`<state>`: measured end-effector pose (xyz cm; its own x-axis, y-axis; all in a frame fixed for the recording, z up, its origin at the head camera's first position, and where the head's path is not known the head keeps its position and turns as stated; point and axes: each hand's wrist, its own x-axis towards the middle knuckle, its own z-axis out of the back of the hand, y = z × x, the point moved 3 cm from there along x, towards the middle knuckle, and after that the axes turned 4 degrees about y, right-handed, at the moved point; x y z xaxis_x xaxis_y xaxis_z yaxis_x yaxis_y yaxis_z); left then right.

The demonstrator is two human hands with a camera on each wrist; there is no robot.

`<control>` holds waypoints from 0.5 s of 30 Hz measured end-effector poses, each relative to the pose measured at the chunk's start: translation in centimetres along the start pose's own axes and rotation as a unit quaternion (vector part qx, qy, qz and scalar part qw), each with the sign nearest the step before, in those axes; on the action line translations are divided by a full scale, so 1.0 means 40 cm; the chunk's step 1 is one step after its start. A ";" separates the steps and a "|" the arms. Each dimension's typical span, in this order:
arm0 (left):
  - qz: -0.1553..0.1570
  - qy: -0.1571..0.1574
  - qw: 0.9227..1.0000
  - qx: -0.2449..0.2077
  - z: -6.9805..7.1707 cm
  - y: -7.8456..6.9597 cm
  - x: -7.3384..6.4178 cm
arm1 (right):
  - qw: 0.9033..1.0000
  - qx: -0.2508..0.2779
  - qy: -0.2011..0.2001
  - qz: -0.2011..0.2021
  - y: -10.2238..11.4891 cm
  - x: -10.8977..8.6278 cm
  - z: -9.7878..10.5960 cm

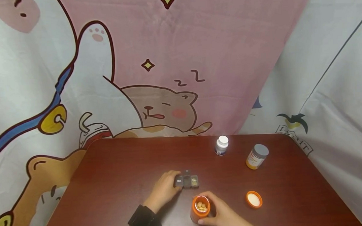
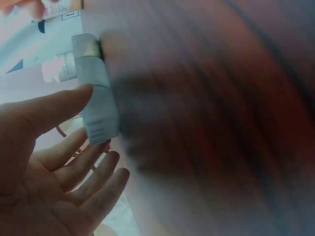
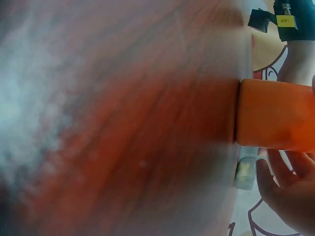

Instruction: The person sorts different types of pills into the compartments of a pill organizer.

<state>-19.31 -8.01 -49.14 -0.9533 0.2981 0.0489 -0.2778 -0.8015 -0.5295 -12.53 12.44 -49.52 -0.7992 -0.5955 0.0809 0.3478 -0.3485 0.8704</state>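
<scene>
A small grey-clear pill organizer [image 1: 187, 182] lies on the table, a "Mon" label on its left part and yellowish contents in the right one. My left hand [image 1: 164, 190] pinches its left end between thumb and fingers; the left wrist view shows the thumb [image 2: 74, 101] against its side. Just in front of it stands an orange pill bottle [image 1: 196, 215], uncapped, with pale yellow tablets [image 1: 201, 206] inside. My right hand [image 1: 220, 214] grips this bottle from the right, thumb at the near side and fingers behind. In the right wrist view the bottle [image 3: 275, 115] stands on the tabletop.
An orange cap [image 1: 254, 199] with a white liner lies upturned at the right. Farther back stand a white bottle [image 1: 221, 145] and a grey-lidded jar [image 1: 257, 156]. The brown table [image 1: 125, 169] ends at a printed cloth [image 1: 227, 57] behind.
</scene>
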 end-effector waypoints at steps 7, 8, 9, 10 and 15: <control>-0.011 0.002 1.000 -0.023 -0.009 0.008 0.005 | 0.998 -0.027 -0.045 -0.020 -0.005 0.014 0.019; -0.010 0.003 1.000 -0.023 -0.011 0.009 0.006 | 0.998 -0.039 -0.052 -0.018 -0.005 0.018 0.025; -0.009 0.004 1.000 -0.023 -0.012 0.009 0.007 | 0.997 -0.047 -0.056 -0.013 -0.004 0.023 0.032; -0.008 0.006 1.000 -0.021 -0.012 0.008 0.007 | 0.996 -0.066 -0.061 -0.006 -0.002 0.029 0.039; 0.002 0.015 1.000 0.003 -0.008 0.000 0.006 | 0.965 -0.244 -0.093 0.038 0.010 0.062 0.078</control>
<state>-19.49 -7.80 -49.40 -0.9505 0.3101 0.0217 -0.2750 -0.8062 -0.5238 -15.91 13.10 -47.45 -0.8205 -0.5085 0.2611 0.5621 -0.6348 0.5301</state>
